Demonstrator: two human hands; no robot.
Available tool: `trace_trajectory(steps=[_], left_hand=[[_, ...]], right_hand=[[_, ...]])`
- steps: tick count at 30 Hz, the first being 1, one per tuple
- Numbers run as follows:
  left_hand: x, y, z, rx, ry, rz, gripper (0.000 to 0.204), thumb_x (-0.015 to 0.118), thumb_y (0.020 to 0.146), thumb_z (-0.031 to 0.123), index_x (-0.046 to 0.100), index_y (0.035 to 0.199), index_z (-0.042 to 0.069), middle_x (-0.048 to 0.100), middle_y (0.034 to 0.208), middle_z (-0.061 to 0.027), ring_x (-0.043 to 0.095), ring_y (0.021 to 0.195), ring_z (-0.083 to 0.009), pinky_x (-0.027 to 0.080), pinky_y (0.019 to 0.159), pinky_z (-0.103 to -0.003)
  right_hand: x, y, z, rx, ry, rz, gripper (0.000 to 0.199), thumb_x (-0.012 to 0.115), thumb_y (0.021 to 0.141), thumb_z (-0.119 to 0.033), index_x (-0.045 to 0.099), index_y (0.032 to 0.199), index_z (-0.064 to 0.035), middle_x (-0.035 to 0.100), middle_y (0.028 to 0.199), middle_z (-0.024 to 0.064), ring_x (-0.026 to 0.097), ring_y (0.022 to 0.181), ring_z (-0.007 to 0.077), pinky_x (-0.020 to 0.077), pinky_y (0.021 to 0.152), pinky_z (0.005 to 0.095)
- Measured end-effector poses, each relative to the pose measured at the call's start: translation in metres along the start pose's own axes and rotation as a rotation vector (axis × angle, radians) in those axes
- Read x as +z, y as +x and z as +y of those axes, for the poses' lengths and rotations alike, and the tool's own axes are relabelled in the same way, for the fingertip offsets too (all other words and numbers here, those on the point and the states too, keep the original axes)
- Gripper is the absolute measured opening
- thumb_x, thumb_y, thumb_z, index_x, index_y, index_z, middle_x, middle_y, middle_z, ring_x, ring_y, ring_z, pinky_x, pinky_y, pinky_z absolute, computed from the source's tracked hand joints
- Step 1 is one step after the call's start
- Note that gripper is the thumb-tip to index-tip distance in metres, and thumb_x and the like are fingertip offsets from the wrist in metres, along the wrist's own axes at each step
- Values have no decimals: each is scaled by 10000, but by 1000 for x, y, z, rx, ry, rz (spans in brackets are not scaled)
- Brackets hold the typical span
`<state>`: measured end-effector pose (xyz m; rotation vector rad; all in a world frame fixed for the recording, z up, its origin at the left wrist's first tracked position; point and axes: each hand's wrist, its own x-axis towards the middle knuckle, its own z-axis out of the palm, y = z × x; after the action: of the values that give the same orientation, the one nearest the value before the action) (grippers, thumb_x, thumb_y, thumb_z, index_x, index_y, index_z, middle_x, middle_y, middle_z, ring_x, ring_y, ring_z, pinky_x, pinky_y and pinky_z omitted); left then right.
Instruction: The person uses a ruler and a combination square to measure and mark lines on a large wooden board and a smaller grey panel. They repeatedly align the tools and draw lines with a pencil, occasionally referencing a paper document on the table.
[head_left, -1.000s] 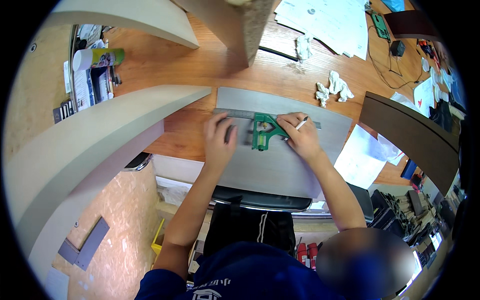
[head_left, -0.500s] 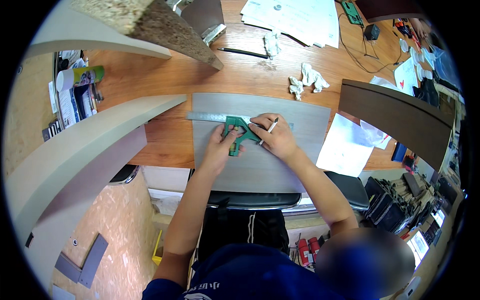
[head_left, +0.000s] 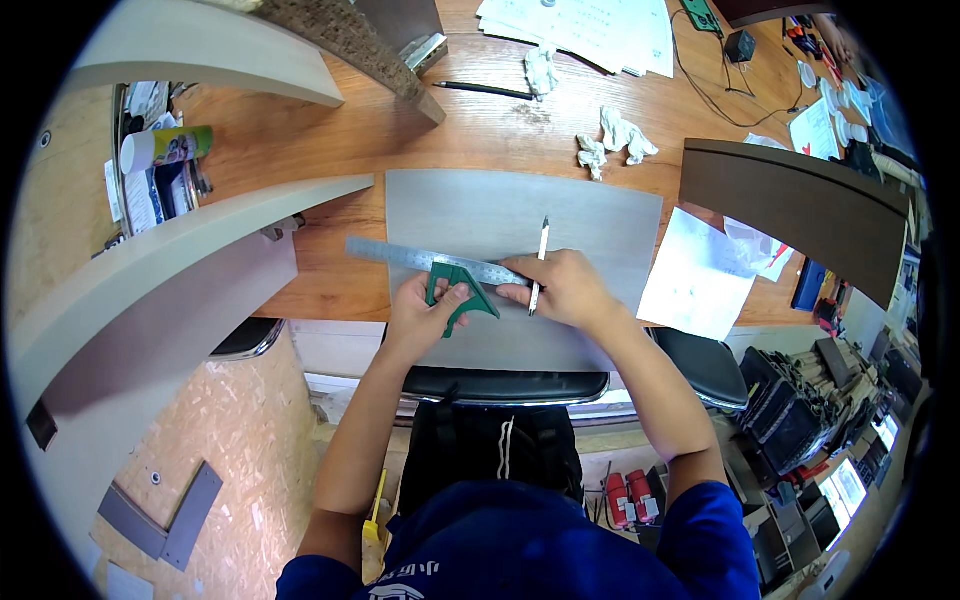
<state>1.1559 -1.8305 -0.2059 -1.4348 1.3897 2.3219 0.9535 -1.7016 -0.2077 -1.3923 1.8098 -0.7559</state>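
My left hand (head_left: 426, 316) is closed around the green head (head_left: 466, 284) of a combination square, thumb on its frame. The square's steel ruler (head_left: 392, 252) slants down to the right, its left end sticking out past the grey panel's left edge. With thumb and fingers my right hand (head_left: 566, 287) pinches the ruler's right end. A slim white pencil (head_left: 543, 240) also sits in that hand, pointing away from me with its dark tip up. Beneath both hands lies the flat grey panel (head_left: 520, 205) on the wooden table (head_left: 290, 145).
Crumpled white tissues (head_left: 622, 135), a black pencil (head_left: 482, 90) and papers (head_left: 590, 30) lie beyond the panel. Curved pale boards (head_left: 200, 230) stand at left. A dark brown board (head_left: 790, 195) and a white sheet (head_left: 695, 275) are at right. A black stool (head_left: 505, 384) stands before me.
The square has come nearer to me and tilted, its ruler now slanting and reaching further left. My right hand has moved right and nearer, onto the ruler's end; the pencil stands more upright.
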Motion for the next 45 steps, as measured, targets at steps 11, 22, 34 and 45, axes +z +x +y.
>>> trace_trajectory(steps=[11,22,34,45], left_hand=[[-12,-21,0,-13,-71,-117,310,620,969,257,556,1126,-2,662,952,-69,643,640,-134,505,567,-238],[-22,-15,-10,100,-31,-16,333,579,990,256,517,1203,9,626,943,-90,598,597,-117,481,514,-236],[-57,-19,-2,123,-119,194,278,638,943,158,528,1164,32,646,824,-94,578,533,-113,455,462,-233],[-138,11,-18,304,422,534,314,663,914,209,512,1075,-14,647,765,-119,635,654,-181,516,604,-318]], right_hand=[[0,-11,-20,11,49,25,317,742,820,-316,712,1004,-61,685,769,156,663,657,338,529,611,385],[15,-4,-20,3,11,84,310,710,833,-394,721,975,-118,665,699,147,647,614,346,519,576,421],[7,-14,-10,52,-19,15,336,705,840,-408,726,992,-109,677,706,145,659,642,350,533,617,417],[-18,-23,39,92,-258,50,340,708,839,-371,699,1013,-80,666,737,146,657,667,335,523,636,417]])
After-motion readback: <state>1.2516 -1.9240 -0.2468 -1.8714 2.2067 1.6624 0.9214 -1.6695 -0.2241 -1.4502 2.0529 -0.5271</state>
